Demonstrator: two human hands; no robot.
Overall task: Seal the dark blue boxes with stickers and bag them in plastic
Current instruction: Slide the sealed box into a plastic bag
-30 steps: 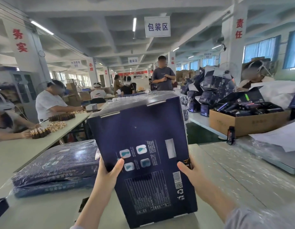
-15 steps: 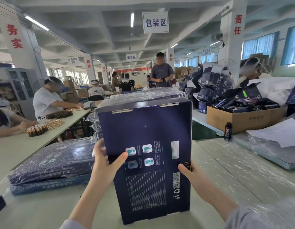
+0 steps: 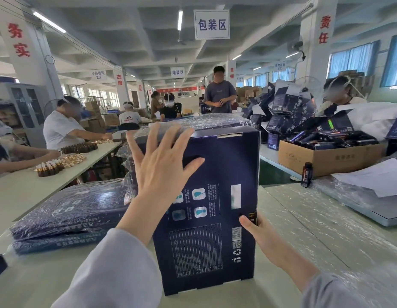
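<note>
Dark blue box [image 3: 206, 210] standing upright on the table [image 3: 304, 218]. Right hand [image 3: 263, 237] clamped on its lower right edge, probably steadying it. Left hand [image 3: 162, 167] spread wide up near the top, reaching for the plastic bag [image 3: 215, 121] bunched there, likely to tug it down.

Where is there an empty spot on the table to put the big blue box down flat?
The bare table in front of the bagged boxes, beside the left hand's sleeve, looks free. So does the strip right of the dark blue box, past the right hand, though plastic film covers it. The far right is crowded with papers and a cardboard carton.
</note>
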